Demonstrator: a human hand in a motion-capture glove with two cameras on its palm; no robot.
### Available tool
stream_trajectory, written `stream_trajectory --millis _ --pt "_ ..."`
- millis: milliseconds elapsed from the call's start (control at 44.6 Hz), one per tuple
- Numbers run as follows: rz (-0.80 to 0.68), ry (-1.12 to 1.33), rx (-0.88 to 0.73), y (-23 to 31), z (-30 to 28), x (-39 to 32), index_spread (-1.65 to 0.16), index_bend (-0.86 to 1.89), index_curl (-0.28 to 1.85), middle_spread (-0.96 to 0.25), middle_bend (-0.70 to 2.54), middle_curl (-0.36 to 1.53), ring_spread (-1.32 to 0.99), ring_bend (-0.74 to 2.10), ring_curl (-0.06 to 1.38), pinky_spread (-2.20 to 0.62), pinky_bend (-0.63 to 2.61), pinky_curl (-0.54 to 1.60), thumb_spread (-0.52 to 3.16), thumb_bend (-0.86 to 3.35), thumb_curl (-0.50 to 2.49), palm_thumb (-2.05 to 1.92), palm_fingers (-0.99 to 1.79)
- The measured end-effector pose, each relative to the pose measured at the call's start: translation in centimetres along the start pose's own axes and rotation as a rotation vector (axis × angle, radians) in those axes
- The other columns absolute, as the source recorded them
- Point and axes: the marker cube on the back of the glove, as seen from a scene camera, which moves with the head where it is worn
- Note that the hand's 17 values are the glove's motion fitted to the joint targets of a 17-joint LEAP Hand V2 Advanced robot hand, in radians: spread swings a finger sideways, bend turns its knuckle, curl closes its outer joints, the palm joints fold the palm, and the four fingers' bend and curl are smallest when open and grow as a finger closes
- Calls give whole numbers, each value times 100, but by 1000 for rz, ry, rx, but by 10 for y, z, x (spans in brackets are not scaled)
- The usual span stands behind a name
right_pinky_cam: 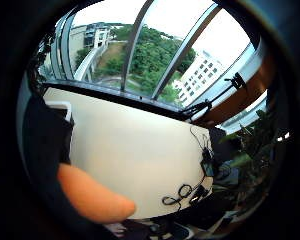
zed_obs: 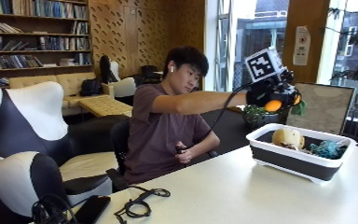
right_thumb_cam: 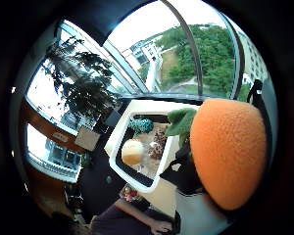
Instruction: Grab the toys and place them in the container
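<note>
In the outside view my gloved right hand is raised above the near end of the container and grips an orange carrot toy with a green leafy top. The container, a white-rimmed dark tub, stands on the white table. Inside lie a yellow round toy and a teal toy. The thumb side palm view shows the carrot toy close to the palm, the container beneath it, the yellow toy and the teal toy. The carrot's tip shows in the little finger side view.
Black cables and a dark device lie at the table's near left corner. The person's bare left hand rests by the table edge. A potted plant and a board stand behind the container.
</note>
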Motion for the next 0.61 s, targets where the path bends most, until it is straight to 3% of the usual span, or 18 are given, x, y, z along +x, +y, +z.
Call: stream_trajectory --millis 67,202,292,449,516,606 --pt "-45 -9 -9 -9 9 -31 -25 86 91 -20 124 89 -35 140 72 -40 114 58 80 4 72 52 110" --pt "-308 182 -9 -24 39 -84 -25 85 95 -19 125 89 -35 141 73 -40 115 59 78 2 76 53 110" --pt "-228 77 -56 -28 53 -139 -25 83 98 -19 126 89 -35 142 72 -40 114 59 77 0 77 52 109" --pt "-188 131 -173 -25 86 -186 -26 75 101 -19 122 87 -34 142 71 -40 112 57 79 -4 78 45 102" --pt "-178 173 -270 -20 99 -195 -25 63 102 -19 116 86 -33 141 71 -39 113 58 85 -4 76 39 87" --pt "-79 213 -332 -19 109 -197 -23 32 96 -20 95 80 -31 130 71 -34 116 61 105 -8 65 19 11"
